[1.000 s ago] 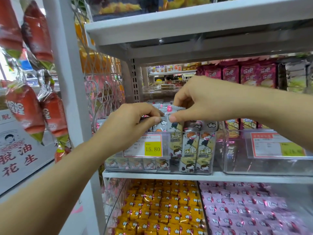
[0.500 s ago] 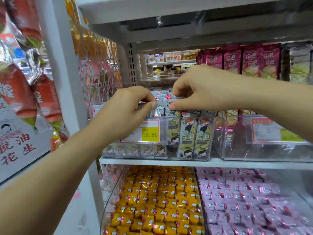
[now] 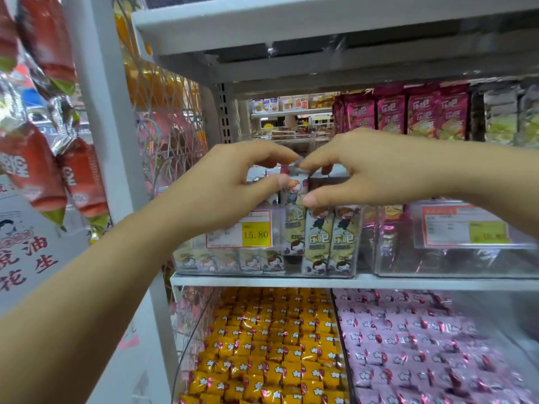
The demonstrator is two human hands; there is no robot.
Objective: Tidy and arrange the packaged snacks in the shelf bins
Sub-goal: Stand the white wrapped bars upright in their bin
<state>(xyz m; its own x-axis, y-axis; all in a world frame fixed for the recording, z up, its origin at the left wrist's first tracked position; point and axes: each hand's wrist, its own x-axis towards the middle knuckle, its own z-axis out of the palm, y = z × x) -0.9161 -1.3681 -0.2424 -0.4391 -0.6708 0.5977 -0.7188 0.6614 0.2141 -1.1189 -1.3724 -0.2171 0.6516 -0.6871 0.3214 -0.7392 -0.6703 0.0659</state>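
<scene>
Care pays here: left hand (image 3: 230, 185) and right hand (image 3: 370, 167) each pinch one packet (image 3: 294, 188), best lowered straight into the clear bin (image 3: 221, 268), upright beside the other packets (image 3: 329, 240).

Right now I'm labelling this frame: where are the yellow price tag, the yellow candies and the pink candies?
yellow price tag (image 3: 256, 234), head view, its printed number
yellow candies (image 3: 271, 345), head view, pile's middle
pink candies (image 3: 408, 354), head view, pile's middle
</scene>
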